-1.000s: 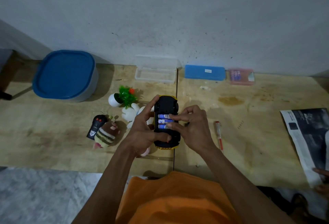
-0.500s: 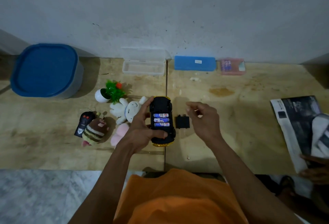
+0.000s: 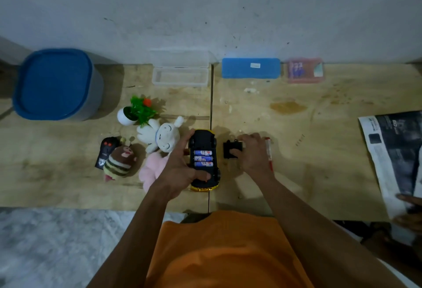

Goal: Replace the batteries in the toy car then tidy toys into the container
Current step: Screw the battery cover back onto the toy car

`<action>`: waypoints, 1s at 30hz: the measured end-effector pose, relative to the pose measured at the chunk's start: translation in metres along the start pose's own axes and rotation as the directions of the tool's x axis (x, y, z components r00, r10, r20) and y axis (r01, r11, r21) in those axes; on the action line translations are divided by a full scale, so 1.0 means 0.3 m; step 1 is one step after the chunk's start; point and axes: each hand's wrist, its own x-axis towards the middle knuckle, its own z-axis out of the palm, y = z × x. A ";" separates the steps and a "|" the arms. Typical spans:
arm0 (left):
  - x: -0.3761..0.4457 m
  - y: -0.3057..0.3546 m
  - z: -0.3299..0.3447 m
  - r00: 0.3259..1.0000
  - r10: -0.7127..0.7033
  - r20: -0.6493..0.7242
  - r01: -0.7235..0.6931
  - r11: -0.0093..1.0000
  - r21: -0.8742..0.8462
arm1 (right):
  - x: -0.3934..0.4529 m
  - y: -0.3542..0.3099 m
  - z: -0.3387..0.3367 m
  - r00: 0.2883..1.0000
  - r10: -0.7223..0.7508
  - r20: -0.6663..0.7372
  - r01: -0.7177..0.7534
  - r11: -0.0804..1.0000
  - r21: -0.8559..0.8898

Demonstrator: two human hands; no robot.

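Lowered since a moment ago, the right hand (image 3: 252,152) now grips the black battery cover (image 3: 230,149) lying on the worktop (image 3: 319,155). Beside it, the left hand (image 3: 180,171) clasps the upturned toy car (image 3: 204,162), three batteries (image 3: 202,158) showing.

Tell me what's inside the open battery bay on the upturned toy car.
Three blue-and-silver batteries lie side by side across the toy car, which the left hand steadies. The bay's contacts and floor are covered by the cells.
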 end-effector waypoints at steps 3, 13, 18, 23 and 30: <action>0.011 0.011 0.007 1.000 0.000 -0.005 0.000 1.000 0.007 | 0.004 0.005 0.002 1.000 -0.006 0.017 0.006 1.000 -0.004; 0.030 0.053 0.026 1.000 0.005 0.027 -0.006 1.000 0.014 | -0.001 0.012 -0.010 1.000 0.007 0.027 -0.016 0.939 0.342; 0.008 0.072 0.008 0.998 0.047 0.036 -0.047 0.999 0.004 | -0.028 -0.004 -0.061 0.992 -0.016 -0.126 0.071 0.892 0.447; -0.022 0.092 -0.023 0.993 0.106 0.046 -0.105 0.994 -0.030 | -0.071 -0.093 -0.167 0.989 0.039 -0.140 0.055 0.791 0.610; -0.096 0.158 -0.058 0.977 0.194 0.087 -0.189 0.980 -0.065 | -0.191 -0.307 -0.297 0.985 -0.123 -0.124 0.174 0.621 0.764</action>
